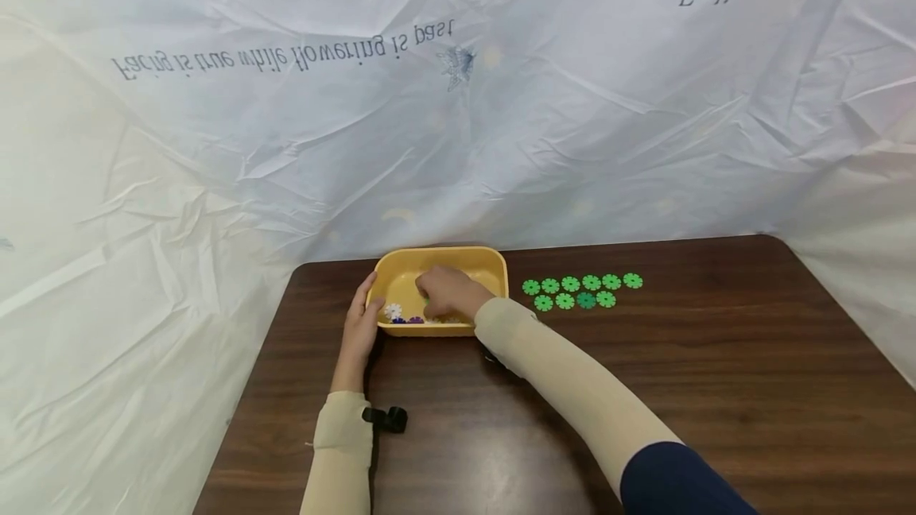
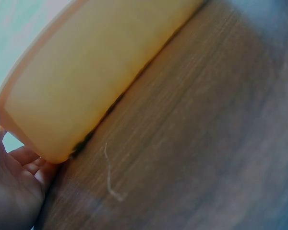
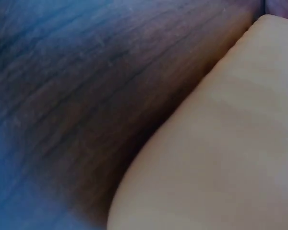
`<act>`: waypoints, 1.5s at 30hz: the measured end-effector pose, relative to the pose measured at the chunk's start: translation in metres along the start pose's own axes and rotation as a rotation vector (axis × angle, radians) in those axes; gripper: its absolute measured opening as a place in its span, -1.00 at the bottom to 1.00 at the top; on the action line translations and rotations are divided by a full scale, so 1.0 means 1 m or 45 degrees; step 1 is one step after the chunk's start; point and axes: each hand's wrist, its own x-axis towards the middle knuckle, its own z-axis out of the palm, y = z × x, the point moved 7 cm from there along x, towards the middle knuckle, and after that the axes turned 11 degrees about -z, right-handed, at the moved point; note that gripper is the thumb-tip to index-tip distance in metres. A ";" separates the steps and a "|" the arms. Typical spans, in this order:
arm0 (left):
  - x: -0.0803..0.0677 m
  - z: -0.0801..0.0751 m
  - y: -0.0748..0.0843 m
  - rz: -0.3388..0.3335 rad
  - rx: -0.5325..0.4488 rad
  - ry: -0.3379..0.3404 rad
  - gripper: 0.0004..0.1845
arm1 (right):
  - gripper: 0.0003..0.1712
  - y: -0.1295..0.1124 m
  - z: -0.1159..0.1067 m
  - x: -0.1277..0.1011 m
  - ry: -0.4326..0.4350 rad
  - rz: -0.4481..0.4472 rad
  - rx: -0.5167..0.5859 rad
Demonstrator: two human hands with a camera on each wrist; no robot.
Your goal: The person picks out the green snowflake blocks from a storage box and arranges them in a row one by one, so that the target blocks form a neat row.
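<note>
A yellow plastic basin (image 1: 494,269) stands at the table's back edge. My left hand (image 1: 360,328) grips its left end, thumb at the rim and fingers along the outside; the left wrist view shows those fingers (image 2: 33,163) at the basin's lower corner. Inside the basin my right hand (image 1: 451,292) reaches down with curled fingers, and a bit of a green snowflake disc (image 1: 427,303) shows between finger and thumb. A white snowflake disc (image 1: 393,311) and purple ones (image 1: 416,320) lie near the basin's front wall, which partly hides them. The right wrist view holds only the basin's outer wall (image 3: 221,143) and tabletop.
Two rows of green snowflake discs (image 1: 570,284) lie flat right of the basin, one of them darker green (image 1: 586,300). A pale printed cloth (image 1: 458,141) hangs behind the brown wooden table (image 1: 716,356). A black strap mount (image 1: 386,419) sits at the left wrist.
</note>
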 end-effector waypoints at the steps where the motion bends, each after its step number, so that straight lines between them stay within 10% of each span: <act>1: 0.002 0.000 -0.002 -0.003 -0.007 0.000 -0.42 | -0.77 0.000 0.001 0.001 -0.001 0.003 -0.006; 10: 0.020 -0.004 -0.026 0.032 -0.030 0.040 -0.46 | -0.84 -0.006 0.005 0.005 -0.053 -0.008 -0.129; 26: -0.001 -0.002 -0.003 -0.012 -0.004 0.010 -0.42 | -0.87 -0.007 -0.009 -0.019 -0.012 -0.119 -0.080; 45: 0.016 -0.005 -0.024 0.061 -0.020 0.102 -0.46 | -0.73 -0.014 -0.041 -0.062 -0.023 -0.238 -0.174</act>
